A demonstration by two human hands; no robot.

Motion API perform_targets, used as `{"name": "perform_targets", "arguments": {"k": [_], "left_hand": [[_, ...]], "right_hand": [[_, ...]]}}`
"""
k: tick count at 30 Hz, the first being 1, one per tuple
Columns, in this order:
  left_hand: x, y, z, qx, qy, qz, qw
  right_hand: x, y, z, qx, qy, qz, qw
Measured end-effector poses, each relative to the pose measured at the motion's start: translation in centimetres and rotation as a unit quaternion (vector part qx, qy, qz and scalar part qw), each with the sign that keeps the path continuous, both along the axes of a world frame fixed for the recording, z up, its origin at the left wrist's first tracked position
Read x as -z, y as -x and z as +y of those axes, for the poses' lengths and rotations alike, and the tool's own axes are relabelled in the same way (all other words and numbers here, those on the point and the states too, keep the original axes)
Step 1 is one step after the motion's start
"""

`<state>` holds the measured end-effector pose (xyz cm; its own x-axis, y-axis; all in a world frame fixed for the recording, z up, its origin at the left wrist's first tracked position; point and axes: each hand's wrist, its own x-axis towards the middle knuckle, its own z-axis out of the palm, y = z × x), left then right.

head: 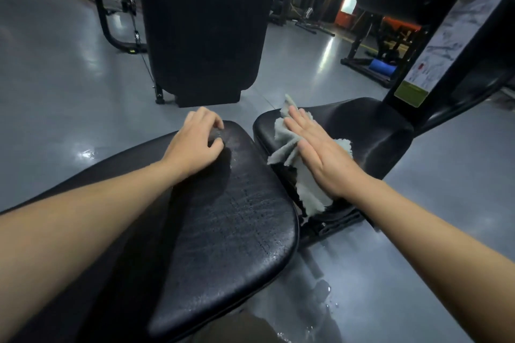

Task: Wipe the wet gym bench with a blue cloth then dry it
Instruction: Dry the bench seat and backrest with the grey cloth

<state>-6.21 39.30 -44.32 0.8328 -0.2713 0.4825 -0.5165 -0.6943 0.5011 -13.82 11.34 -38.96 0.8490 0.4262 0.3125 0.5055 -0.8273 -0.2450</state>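
Here, the left hand [195, 142] is rested with loosely curled fingers, holding nothing, on the wet back pad [231, 217]. Right of it, the cloth [289, 145] is pressed flat under the straight-fingered right hand [320, 153] on the seat pad [376, 131]. The cloth is judged soft, limp and light; it is best bunched under the palm. No containers are seen.

Both forearms [92, 220] are bare, with seemingly no sleeves, rings or watch.
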Motion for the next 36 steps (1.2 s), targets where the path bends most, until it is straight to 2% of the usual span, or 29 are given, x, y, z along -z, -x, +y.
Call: {"name": "perform_targets", "arguments": {"k": [10,14,17,19,22,24,29,36], "left_hand": [[0.8,7.0,8.3,-0.056,-0.048,0.034,0.997],[0.1,9.8,9.7,-0.061,-0.055,0.037,0.996],[-0.7,11.1,10.3,-0.058,-0.058,0.04,0.996],[-0.9,11.5,10.5,-0.059,-0.058,0.052,0.995],[0.4,11.5,11.2,-0.067,-0.057,0.08,0.993],[2.2,11.6,11.8,-0.073,-0.064,0.101,0.99],[6.2,11.7,13.4,-0.085,-0.06,0.094,0.99],[7.4,11.3,13.6,-0.088,-0.063,0.049,0.993]], "right_hand": [[-6.1,6.0,5.1,-0.046,-0.113,-0.099,0.988],[-6.7,8.5,6.7,-0.076,-0.109,-0.101,0.986],[-4.8,8.8,7.5,-0.069,-0.05,-0.077,0.993],[-1.9,8.0,8.2,-0.057,0.037,-0.016,0.998],[3.3,6.7,9.2,-0.032,0.196,0.076,0.977],[4.6,6.3,9.8,-0.02,0.251,0.073,0.965],[4.1,4.7,10.6,-0.032,0.274,0.063,0.959],[3.5,0.6,13.2,-0.019,0.279,0.091,0.956]]}}
